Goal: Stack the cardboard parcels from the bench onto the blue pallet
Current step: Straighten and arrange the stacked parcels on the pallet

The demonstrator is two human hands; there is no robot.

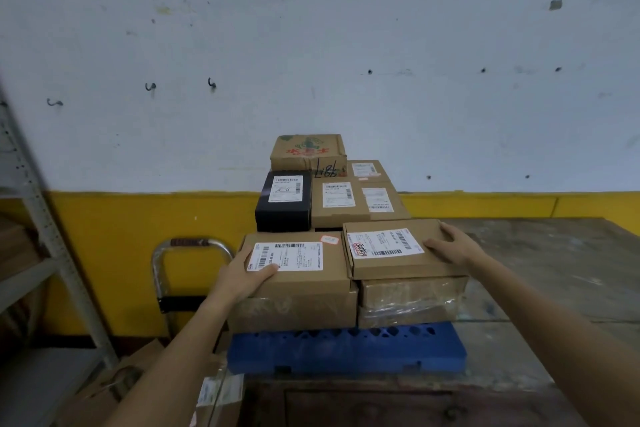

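A blue pallet (346, 348) lies on the wooden bench (554, 270) and carries several cardboard parcels in two layers. My left hand (247, 276) grips the left edge of the front-left top parcel (304, 282), thumb on its white label. My right hand (448, 244) rests flat with straight fingers on the right side of the front-right top parcel (398, 265). Under these sit two taped parcels (408, 302). Behind them are a black box (284, 204), a labelled brown parcel (356, 199) and a printed carton (308, 151) at the back.
A hand trolley's metal handle (192, 246) stands left of the pallet. Grey metal shelving (38, 236) fills the far left. Loose cardboard and a plastic-wrapped item (221, 392) lie on the floor below. The white and yellow wall is close behind the stack.
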